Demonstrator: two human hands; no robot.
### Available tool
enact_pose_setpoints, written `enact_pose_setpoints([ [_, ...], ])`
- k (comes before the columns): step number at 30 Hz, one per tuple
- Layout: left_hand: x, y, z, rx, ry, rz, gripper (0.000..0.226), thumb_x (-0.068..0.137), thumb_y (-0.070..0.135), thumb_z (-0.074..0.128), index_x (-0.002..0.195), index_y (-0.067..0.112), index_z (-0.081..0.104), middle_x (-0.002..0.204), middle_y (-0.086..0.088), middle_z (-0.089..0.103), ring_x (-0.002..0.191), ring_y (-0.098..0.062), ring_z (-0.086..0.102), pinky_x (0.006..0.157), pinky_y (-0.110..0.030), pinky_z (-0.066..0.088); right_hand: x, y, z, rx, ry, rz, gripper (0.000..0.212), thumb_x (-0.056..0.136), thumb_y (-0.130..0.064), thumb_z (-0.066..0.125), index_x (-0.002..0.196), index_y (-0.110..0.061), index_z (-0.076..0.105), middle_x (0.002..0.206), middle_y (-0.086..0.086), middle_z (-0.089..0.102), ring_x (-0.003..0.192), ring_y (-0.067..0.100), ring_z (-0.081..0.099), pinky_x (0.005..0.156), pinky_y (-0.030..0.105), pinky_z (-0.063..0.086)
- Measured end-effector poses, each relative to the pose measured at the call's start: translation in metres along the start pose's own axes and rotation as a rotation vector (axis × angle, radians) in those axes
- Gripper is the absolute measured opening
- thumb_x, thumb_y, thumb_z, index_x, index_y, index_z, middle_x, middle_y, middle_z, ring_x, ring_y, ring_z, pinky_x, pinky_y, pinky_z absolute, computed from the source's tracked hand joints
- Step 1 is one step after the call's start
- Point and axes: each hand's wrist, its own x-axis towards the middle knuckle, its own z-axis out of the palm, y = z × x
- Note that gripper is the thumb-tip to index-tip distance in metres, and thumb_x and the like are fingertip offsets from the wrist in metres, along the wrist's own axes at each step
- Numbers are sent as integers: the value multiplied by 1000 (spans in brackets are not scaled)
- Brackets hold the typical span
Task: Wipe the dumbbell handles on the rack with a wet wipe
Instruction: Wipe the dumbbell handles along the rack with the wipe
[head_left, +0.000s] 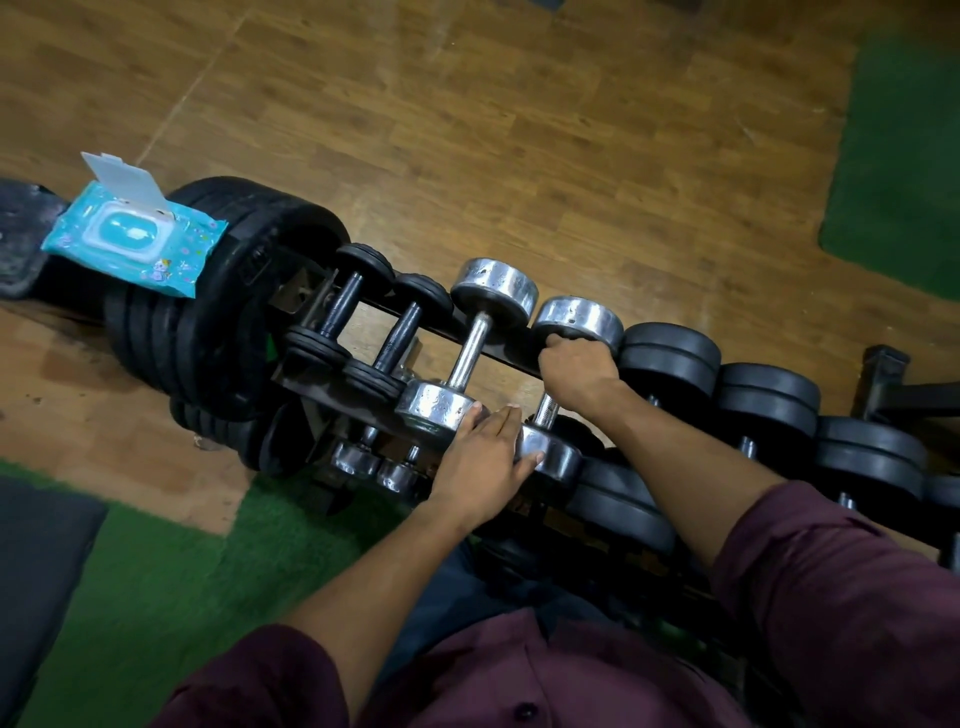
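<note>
Both hands are on one chrome dumbbell (558, 395) lying across the top tier of the rack (498, 358). The right hand (576, 371) is curled round the far end of its handle, just under the far chrome head; whether a wipe sits inside that fist can't be told. The left hand (485, 460) lies flat w/ straight fingers spread over the near chrome head, thumb hooked on its side, also touching the near head of the second chrome dumbbell (470, 353) just left of it. That one's handle is bare and in full view. Further left of the hands sit two small black dumbbells (363, 317), then the rack's end, which butts against a stack of black weight plates (223, 306). On top of that stack, well left of both hands, lies the wet wipe pack (135, 241) (lid flipped up, opening showing pale blue; contents not clear). Right of the right hand, fat black dumbbells (670, 358) fill the rail, heads close together w/ little gap. Beyond the hands the wood floor (519, 130) is open; green mat (171, 582) lies below the left forearm. A lower tier w/ small chrome heads (358, 460) shows under the left hand.
</note>
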Motion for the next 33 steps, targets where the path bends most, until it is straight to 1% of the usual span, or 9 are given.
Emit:
enact_pose_setpoints([
  [4, 0, -1, 2, -3, -4, 3, 72, 104, 56, 39, 157, 7, 34, 160, -8, 42, 147, -18, 35, 125, -33, -3, 7, 4, 5, 47, -63, -31, 24, 94, -15, 50, 107, -15, 71, 112, 4, 63, 97, 31, 66, 67, 38, 46],
  [7, 1, -3, 5, 2, -16, 7, 73, 104, 56, 37, 158, 7, 31, 161, -8, 40, 148, -15, 34, 127, -35, -1, 11, 5, 6, 104, -198, -112, 25, 91, -26, 52, 103, -23, 73, 110, 4, 70, 97, 30, 67, 78, 40, 56],
  [11, 1, -4, 5, 1, -21, 16, 74, 104, 56, 37, 158, 6, 29, 161, -9, 40, 148, -16, 34, 127, -35, 0, 12, 2, 4, 155, -315, -199, 32, 91, -26, 53, 116, -31, 72, 122, 3, 70, 110, 29, 64, 89, 40, 55],
  [14, 2, -6, 6, 12, -25, 27, 74, 104, 57, 37, 158, 6, 31, 160, -8, 40, 148, -16, 35, 127, -37, 2, 10, 4, 4, 140, -232, -137, 34, 94, -21, 52, 124, -30, 63, 121, 7, 67, 105, 32, 64, 75, 37, 51],
  [18, 2, -7, 7, 22, -39, 25, 75, 104, 59, 34, 158, 7, 30, 162, -7, 38, 149, -15, 33, 127, -38, 2, 6, 5, 5, 89, -93, -76, 17, 95, -19, 53, 111, -22, 59, 103, 11, 68, 90, 34, 65, 62, 37, 43],
  [25, 1, -6, 3, 3, -25, 37, 74, 105, 56, 35, 159, 7, 27, 162, -8, 37, 149, -16, 32, 127, -35, -2, 7, -8, 4, 100, -284, -192, 20, 91, -27, 54, 99, -27, 72, 103, 5, 70, 94, 31, 66, 67, 34, 46],
  [29, 0, -5, 1, 5, -12, 42, 72, 104, 55, 37, 157, 6, 32, 161, -8, 39, 148, -16, 34, 126, -33, -4, 5, -16, 5, 178, -408, -228, 18, 88, -26, 54, 92, -23, 71, 91, 6, 72, 84, 28, 66, 74, 39, 56],
  [31, 0, -5, 1, -14, -11, 38, 72, 104, 55, 38, 156, 6, 32, 161, -8, 39, 148, -15, 33, 126, -33, -5, 4, -15, 5, 227, -414, -239, 16, 88, -24, 55, 84, -23, 70, 83, 4, 71, 79, 25, 66, 70, 36, 55],
  [33, 0, -6, 1, -15, -17, 41, 72, 104, 55, 38, 157, 6, 31, 161, -8, 39, 148, -15, 32, 126, -33, -5, 2, -10, 3, 321, -414, -236, 20, 90, -25, 57, 72, -25, 65, 72, -2, 67, 72, 20, 66, 59, 29, 48],
])
